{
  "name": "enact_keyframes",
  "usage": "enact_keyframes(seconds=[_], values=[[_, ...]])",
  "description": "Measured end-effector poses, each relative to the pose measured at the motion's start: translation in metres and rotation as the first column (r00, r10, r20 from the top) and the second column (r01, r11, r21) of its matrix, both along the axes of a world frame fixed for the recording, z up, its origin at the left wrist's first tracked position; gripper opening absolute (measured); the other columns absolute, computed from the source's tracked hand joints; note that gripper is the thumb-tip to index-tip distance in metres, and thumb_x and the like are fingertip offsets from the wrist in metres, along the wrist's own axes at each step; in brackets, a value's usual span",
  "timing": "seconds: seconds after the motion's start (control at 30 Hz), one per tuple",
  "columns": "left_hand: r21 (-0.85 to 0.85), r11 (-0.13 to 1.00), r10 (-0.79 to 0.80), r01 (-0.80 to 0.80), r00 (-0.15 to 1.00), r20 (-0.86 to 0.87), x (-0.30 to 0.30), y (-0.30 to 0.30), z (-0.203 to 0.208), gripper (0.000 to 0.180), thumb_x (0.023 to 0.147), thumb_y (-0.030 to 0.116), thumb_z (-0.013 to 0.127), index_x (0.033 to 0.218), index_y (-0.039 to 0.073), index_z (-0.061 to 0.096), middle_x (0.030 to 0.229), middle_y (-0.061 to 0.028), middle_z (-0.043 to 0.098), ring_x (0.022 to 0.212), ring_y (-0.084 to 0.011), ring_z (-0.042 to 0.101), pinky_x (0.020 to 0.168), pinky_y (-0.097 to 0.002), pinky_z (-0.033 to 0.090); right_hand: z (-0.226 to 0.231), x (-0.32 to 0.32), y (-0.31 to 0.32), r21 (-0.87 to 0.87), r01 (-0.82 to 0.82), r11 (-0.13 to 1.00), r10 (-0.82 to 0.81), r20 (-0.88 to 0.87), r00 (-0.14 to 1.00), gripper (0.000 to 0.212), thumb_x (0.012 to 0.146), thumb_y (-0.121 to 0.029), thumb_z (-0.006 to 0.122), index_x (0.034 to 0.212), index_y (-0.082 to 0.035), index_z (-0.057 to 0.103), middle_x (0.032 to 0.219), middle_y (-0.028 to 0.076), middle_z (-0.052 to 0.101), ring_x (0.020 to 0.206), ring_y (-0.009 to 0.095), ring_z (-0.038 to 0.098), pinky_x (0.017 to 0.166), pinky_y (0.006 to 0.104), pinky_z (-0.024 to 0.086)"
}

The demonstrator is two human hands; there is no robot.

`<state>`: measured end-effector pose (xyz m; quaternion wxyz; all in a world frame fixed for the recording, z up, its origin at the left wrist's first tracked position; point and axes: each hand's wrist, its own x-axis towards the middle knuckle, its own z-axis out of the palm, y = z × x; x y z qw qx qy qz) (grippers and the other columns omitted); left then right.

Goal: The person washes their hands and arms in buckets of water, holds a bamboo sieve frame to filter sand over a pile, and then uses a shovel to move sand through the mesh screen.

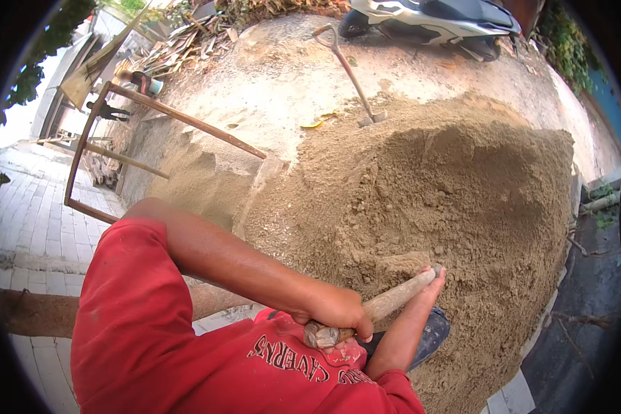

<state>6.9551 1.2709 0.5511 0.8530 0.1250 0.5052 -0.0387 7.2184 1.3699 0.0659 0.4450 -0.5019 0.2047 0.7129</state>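
Note:
My left hand [341, 308] is closed around the near part of a pale wooden tool handle [393, 297], close to its bulky light end. My right hand [432, 281] wraps the far end of the handle, where a grey tip shows. The tool's working head cannot be made out. The handle slants up to the right, over the front of a large heap of brown sand [448, 193]. Both arms come out of red sleeves, and a dark shoe or trouser leg [428, 334] shows beneath the right forearm.
A shovel [348, 72] stands blade-down at the heap's far edge. To the left leans a wooden frame [179, 121], near a smaller sand pile [200, 183]. Farther back are a white-and-black scooter [435, 21], scrap wood [186, 45] and a person [108, 110]. Dark sheeting [573, 345] lies right.

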Motion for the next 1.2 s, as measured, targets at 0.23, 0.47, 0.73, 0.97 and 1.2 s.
enact_keyframes(seconds=[0.23,0.47,0.73,0.97,1.2], values=[[0.131,0.947,0.249,-0.292,0.930,0.271,-0.120,-0.133,0.006,0.027,0.087,0.022,0.069,0.097,0.001,0.057,0.071,-0.0035,0.057,0.057,-0.0132,0.060,0.047,-0.0301,0.055,0.263,-0.076,-0.012,0.420,-0.131,0.898,-0.044,0.383,0.923,0.033,0.094,-0.038,0.060,0.089,-0.007,0.050,0.076,0.007,0.054,0.063,0.020,0.054,0.059,0.0309,0.050],[0.551,0.625,0.452,-0.553,0.832,0.322,-0.295,-0.367,-0.047,0.034,0.090,0.033,0.066,0.101,0.001,0.062,0.078,-0.0041,0.063,0.058,-0.0099,0.058,0.049,-0.0239,0.045,0.410,-0.329,-0.058,0.306,-0.521,0.797,0.109,0.775,0.623,0.044,0.093,-0.027,0.067,0.116,0.008,0.056,0.103,0.016,0.061,0.087,0.026,0.062,0.076,0.0382,0.053],[0.559,0.653,0.757,0.511,-0.422,-0.499,-0.287,-0.641,0.191,0.043,0.063,0.024,0.085,0.101,0.010,0.070,0.087,-0.0063,0.069,0.077,-0.0210,0.067,0.071,-0.0357,0.052,0.574,-0.687,-0.285,0.739,-0.419,0.528,0.759,-0.188,0.624,0.040,0.100,-0.039,0.051,0.109,-0.001,0.042,0.089,0.013,0.051,0.078,0.022,0.055,0.067,0.0313,0.055],[0.298,0.759,0.632,0.579,-0.547,-0.549,-0.289,-0.626,0.170,0.042,0.063,0.028,0.084,0.098,0.015,0.065,0.086,-0.0024,0.064,0.085,-0.0248,0.062,0.075,-0.0373,0.049,0.485,-0.703,-0.315,0.729,-0.387,0.565,0.735,-0.231,0.637,0.045,0.100,-0.050,0.045,0.100,-0.005,0.042,0.077,0.007,0.049,0.065,0.016,0.052,0.056,0.0263,0.052],[0.741,0.584,0.714,0.330,0.225,-0.663,-0.341,-0.558,0.004,0.053,0.068,0.038,0.081,0.113,0.016,0.066,0.094,-0.0074,0.067,0.092,-0.0306,0.064,0.078,-0.0421,0.049,0.306,-0.524,-0.210,0.301,-0.751,0.587,0.584,0.485,0.651,0.050,0.093,-0.052,0.058,0.095,-0.004,0.048,0.082,0.008,0.054,0.069,0.022,0.057,0.063,0.0359,0.055]])
